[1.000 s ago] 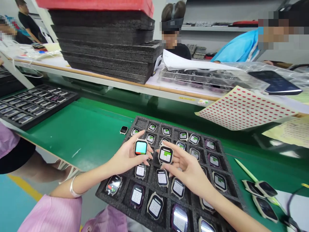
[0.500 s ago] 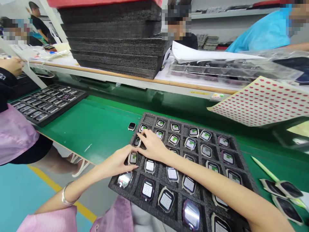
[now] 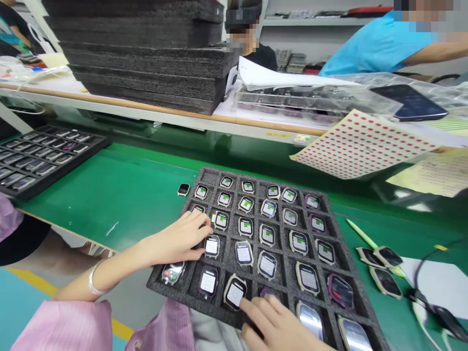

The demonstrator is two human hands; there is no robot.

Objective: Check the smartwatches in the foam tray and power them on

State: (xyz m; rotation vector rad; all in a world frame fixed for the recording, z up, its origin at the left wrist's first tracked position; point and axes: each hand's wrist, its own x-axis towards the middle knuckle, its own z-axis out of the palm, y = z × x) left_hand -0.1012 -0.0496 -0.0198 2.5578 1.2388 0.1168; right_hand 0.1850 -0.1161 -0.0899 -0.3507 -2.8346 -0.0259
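A dark foam tray [image 3: 153, 282] lies on the green bench in front of me, its pockets holding several square smartwatches, many with lit screens. My left hand [image 3: 183, 236] reaches over the tray's left side, thumb and fingers apart, beside a watch with a white lit screen [image 3: 212, 247]. Part of the left column is hidden beneath this hand. At the near edge, my right hand [image 3: 274, 319] hovers with fingers spread and bent. Its index fingertip meets the edge of a pale-framed watch [image 3: 235, 292], and its knuckles partly cover a purple watch [image 3: 269, 293].
A lone watch [image 3: 183, 189] lies left of the tray. Another filled tray [image 3: 98, 141] sits farther left. To the right are a green pen [image 3: 361, 236], loose watches [image 3: 385, 282] and a cable [image 3: 420, 307]. Above, a shelf [image 3: 252, 127] carries stacked foam [image 3: 146, 63]; a red-dotted sheet [image 3: 361, 144] hangs down.
My right hand has drawn back from the tray's far left to its near edge. My left hand has stayed near the left column, its fingers now farther over the tray. The view has shifted right.
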